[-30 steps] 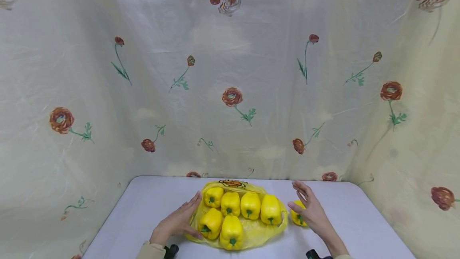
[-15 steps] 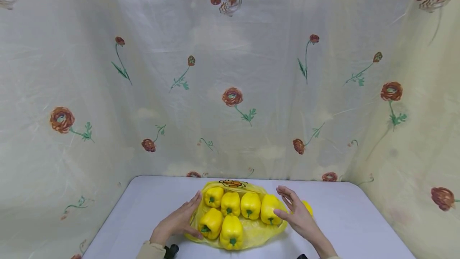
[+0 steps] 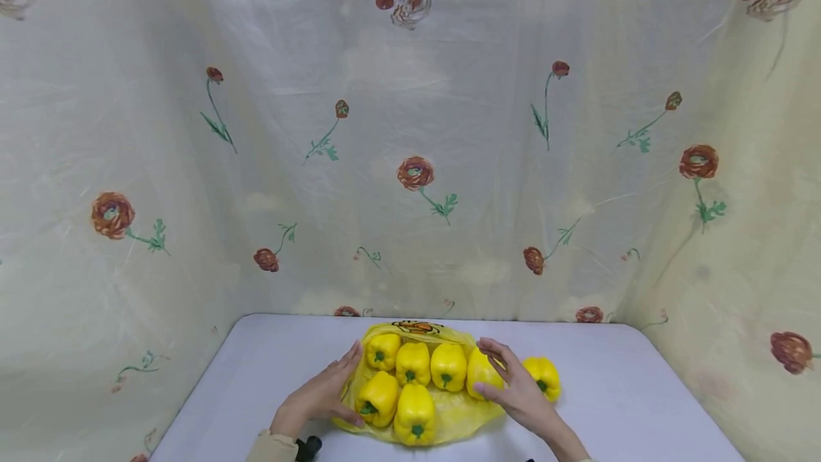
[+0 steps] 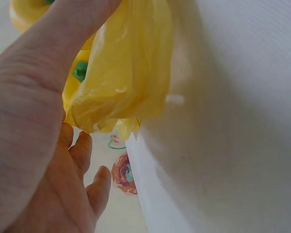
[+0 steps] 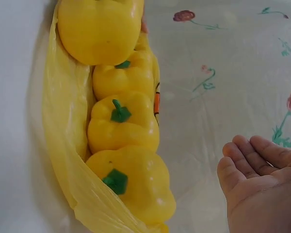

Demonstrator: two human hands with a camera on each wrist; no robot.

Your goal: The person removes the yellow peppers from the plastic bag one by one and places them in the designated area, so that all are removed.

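A yellow plastic bag (image 3: 458, 416) lies spread on the table with several yellow bell peppers (image 3: 415, 408) on it, green stems facing the front. My left hand (image 3: 323, 391) rests along the bag's left edge, fingers straight and thumb apart. In the left wrist view the bag's film (image 4: 131, 58) hangs beside that hand's thumb side. My right hand (image 3: 513, 387) is held spread at the bag's right edge, partly covering the rightmost pepper (image 3: 481, 369). In the right wrist view that hand's palm (image 5: 266, 194) shows nothing in it. One more bell pepper (image 3: 545, 376) sits outside the bag, behind the right hand.
The white table (image 3: 276, 348) has its far edge against a hanging floral cloth (image 3: 474, 248), which also rises at both sides. An orange and black print (image 3: 417, 328) shows on the bag's far rim.
My right hand has moved left, from over the lone pepper to the bag's right edge, and that pepper shows fully again. The left hand and the bag's peppers have stayed put.
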